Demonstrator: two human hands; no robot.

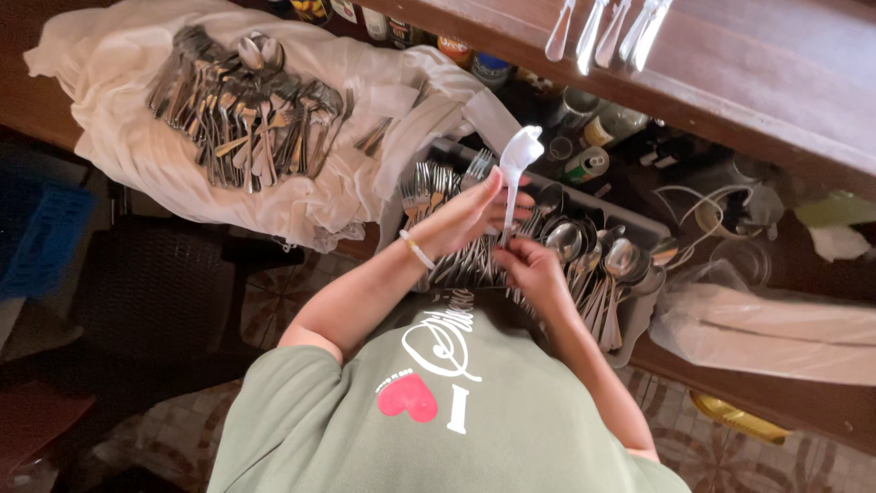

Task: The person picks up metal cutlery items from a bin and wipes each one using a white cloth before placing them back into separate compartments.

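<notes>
My left hand, with a pale bracelet at the wrist, grips the middle of a spoon held upright over a grey tray. A white cloth is wrapped over the spoon's upper end. My right hand pinches the spoon's lower handle end just below the left hand. The grey tray under both hands is full of forks on its left side and spoons on its right.
A white cloth on the left carries a heap of cutlery. Several spoons lie on the wooden counter at top right. Cans and bottles stand behind the tray. Clear plastic bags lie at right, a blue crate at left.
</notes>
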